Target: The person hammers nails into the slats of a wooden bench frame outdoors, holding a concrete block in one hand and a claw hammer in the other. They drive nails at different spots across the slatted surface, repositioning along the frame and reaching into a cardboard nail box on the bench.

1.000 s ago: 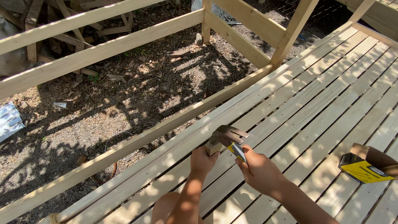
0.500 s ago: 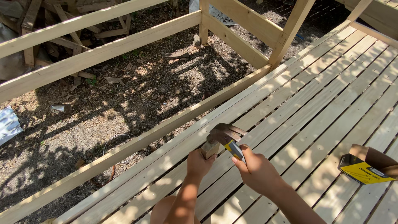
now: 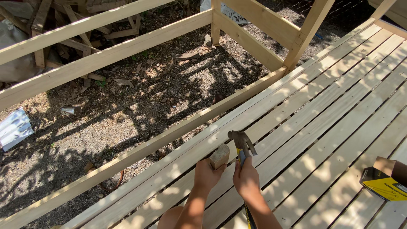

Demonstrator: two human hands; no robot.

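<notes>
A small wooden block [image 3: 219,156] is clamped in the fingers of the left hand [image 3: 207,174], held upright on the pale deck boards [image 3: 322,127]. Just to its right, a claw hammer [image 3: 242,144] is gripped by the closed right hand [image 3: 246,180], its head raised beside the block. Well right of both, an open yellow cardboard box [image 3: 383,180] is seen

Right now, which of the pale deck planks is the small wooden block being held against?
The second plank in from the deck's outer edge: the left hand presses the small wooden block on it.
</notes>
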